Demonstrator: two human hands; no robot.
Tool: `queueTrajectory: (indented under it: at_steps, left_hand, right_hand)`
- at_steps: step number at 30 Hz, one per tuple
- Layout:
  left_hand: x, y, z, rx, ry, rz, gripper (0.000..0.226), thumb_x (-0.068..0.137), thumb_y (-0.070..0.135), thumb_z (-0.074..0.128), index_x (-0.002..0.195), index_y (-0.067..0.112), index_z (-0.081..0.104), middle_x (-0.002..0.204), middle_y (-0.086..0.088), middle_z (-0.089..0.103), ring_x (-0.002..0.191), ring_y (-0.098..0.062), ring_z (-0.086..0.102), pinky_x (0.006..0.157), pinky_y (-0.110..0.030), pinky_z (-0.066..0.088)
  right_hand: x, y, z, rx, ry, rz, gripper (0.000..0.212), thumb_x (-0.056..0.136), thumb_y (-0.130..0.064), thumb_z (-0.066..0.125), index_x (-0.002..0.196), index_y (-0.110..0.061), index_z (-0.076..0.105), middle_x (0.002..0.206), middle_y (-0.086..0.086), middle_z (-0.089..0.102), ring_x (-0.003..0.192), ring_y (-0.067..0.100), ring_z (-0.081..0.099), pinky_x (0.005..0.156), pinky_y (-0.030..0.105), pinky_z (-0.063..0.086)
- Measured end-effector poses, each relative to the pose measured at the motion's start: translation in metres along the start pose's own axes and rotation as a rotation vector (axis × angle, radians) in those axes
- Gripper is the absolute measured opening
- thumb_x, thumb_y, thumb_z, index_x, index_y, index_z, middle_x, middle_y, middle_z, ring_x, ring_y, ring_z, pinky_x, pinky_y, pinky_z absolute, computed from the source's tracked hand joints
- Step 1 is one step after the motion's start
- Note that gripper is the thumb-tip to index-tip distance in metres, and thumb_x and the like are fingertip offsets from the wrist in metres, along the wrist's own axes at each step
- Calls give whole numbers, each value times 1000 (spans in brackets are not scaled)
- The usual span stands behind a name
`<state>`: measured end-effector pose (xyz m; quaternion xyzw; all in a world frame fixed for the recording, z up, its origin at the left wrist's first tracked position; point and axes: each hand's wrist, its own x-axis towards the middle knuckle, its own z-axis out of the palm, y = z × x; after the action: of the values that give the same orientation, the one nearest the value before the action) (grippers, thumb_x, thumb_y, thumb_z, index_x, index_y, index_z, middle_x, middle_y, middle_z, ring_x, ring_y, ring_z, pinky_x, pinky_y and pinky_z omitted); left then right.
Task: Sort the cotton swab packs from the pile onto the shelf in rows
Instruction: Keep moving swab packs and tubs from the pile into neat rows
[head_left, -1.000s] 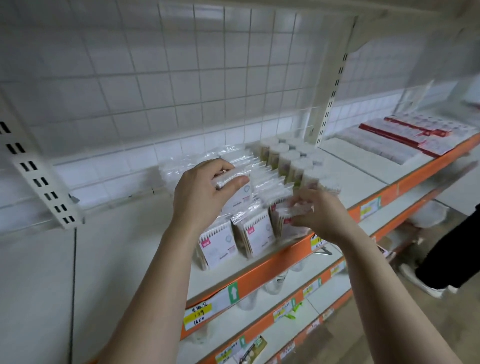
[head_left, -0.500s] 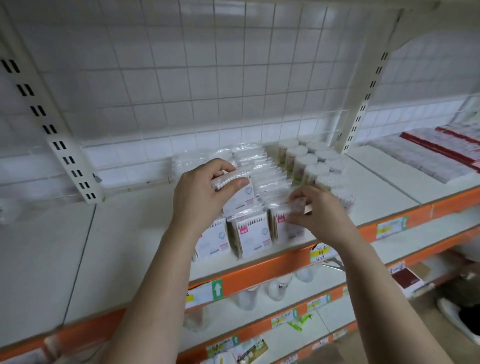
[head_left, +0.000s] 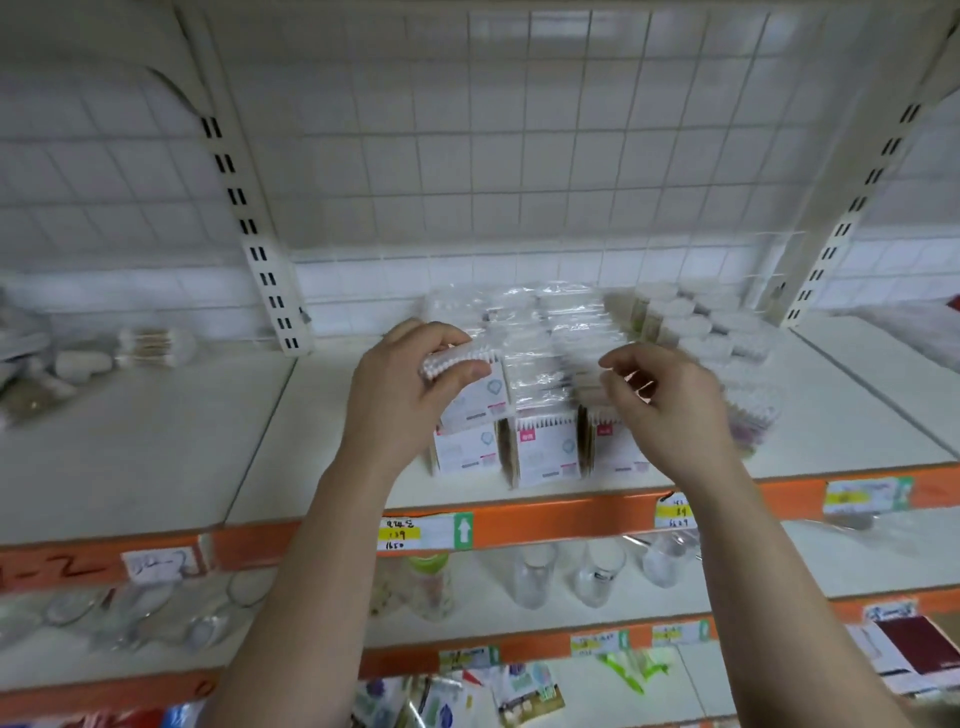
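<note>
Three rows of cotton swab packs (head_left: 545, 452) stand on the white shelf (head_left: 156, 441), white cards facing front in clear plastic. My left hand (head_left: 405, 395) grips one cotton swab pack (head_left: 467, 384) by its top, above the front of the left row. My right hand (head_left: 675, 405) hovers over the right row with thumb and fingers curled, pinching what looks like the clear plastic top of a pack (head_left: 640, 385); blur hides the contact. The front pack of the right row (head_left: 618, 449) shows below that hand.
Round swab tubs (head_left: 685, 327) stand right of the rows against the wire grid back. A loose swab bundle (head_left: 150, 345) and other bags (head_left: 31, 374) lie on the shelf to the far left. Glasses and bottles (head_left: 535, 577) fill the lower shelf.
The view has swung left and squared up on the shelf. My right hand has lifted from the front pack of the right row. The left hand keeps its grip on its pack.
</note>
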<state>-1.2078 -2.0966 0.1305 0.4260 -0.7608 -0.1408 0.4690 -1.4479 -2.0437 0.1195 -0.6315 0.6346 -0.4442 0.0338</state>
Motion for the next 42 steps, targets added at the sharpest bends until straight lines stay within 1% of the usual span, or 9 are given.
queueTrajectory:
  at_steps: [4,8,11,20,25,29,32,36,42]
  left_hand:
    - [-23,-15,8,48,-90,-40,26,77,32,77,97,18,69,95,11,62,87,-3,57,77,-17,43]
    - [-37,-24,17,118,-194,-92,28,74,38,76,94,21,67,94,7,65,87,-13,60,78,-35,49]
    - [-41,-26,19,170,-192,-56,29,73,35,77,94,18,68,94,5,59,85,-13,55,74,-37,49]
    - [-44,-23,23,224,-139,-112,42,64,30,84,99,20,64,99,8,43,70,-12,47,69,-35,50]
    - [-42,-20,26,269,-115,-198,56,64,35,84,110,21,54,113,6,42,91,-16,53,79,-34,48]
    - [-44,-17,18,254,-73,-195,45,79,34,74,118,19,54,119,4,45,90,-19,57,80,-35,49]
    - [-49,-18,3,325,16,-183,30,92,36,55,115,16,59,116,1,53,99,-21,56,82,-34,47]
    - [-60,-20,-23,457,97,-149,41,93,41,35,109,16,62,108,-1,62,98,-25,58,84,-39,46]
    - [-90,-30,-70,613,141,-214,42,93,40,33,108,17,64,105,-1,66,96,-25,60,87,-38,40]
  right_hand:
    - [-5,-6,8,47,-37,-2,10,86,-16,63,90,-23,69,70,-6,62,62,9,57,60,20,43]
    - [-10,-3,12,70,-70,-5,11,87,-16,63,90,-25,68,72,-6,62,63,10,57,61,23,45]
    - [-11,-1,12,84,-74,-2,9,87,-16,62,90,-23,68,71,-5,63,62,11,56,62,27,46]
    - [-12,-2,15,97,-106,-13,11,86,-15,62,88,-23,68,72,-9,62,64,9,53,57,11,38]
    - [-11,-3,15,119,-121,-27,13,86,-15,61,88,-26,67,72,-7,63,62,11,54,59,19,42]
    - [-11,-4,14,136,-124,-28,12,87,-16,61,90,-25,68,71,-9,61,61,10,53,60,22,43]
    - [-10,-14,17,163,-139,-53,13,87,-13,61,90,-24,68,70,-10,60,62,9,53,58,14,39]
    - [-10,-36,34,218,-163,-85,14,86,-12,61,91,-22,68,70,-14,59,62,7,55,57,9,39]
    - [-21,-80,80,288,-236,-152,15,87,-9,61,93,-21,68,84,-6,65,69,7,59,65,15,46]
